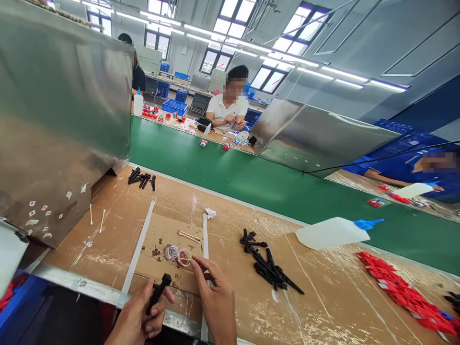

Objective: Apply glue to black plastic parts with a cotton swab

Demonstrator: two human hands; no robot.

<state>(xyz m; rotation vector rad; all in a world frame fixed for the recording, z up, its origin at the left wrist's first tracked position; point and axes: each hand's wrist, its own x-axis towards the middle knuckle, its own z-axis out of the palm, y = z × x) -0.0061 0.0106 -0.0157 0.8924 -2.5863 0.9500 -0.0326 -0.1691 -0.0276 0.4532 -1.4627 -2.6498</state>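
Note:
My left hand [142,311] is closed around a black plastic part [158,293] with a square head, held tilted above the table's front edge. Between thumb and forefinger, my right hand [214,290] pinches a thin pale stick, seemingly a cotton swab [189,259]; its far end reaches into a small round cup [184,258] holding a little reddish liquid. Touching this cup on the left is a clear round lid or dish [171,253]. Both rest on a stained cardboard sheet [158,230]. Two used swabs [189,236] with dark tips lie behind them.
Loose black parts [266,263] lie right of my hands, more [142,178] at the back left. A white squeeze bottle [332,234] lies near red pieces [402,290]. Beyond runs a green belt [230,175]; metal panels [64,120] flank the table. Co-workers sit across.

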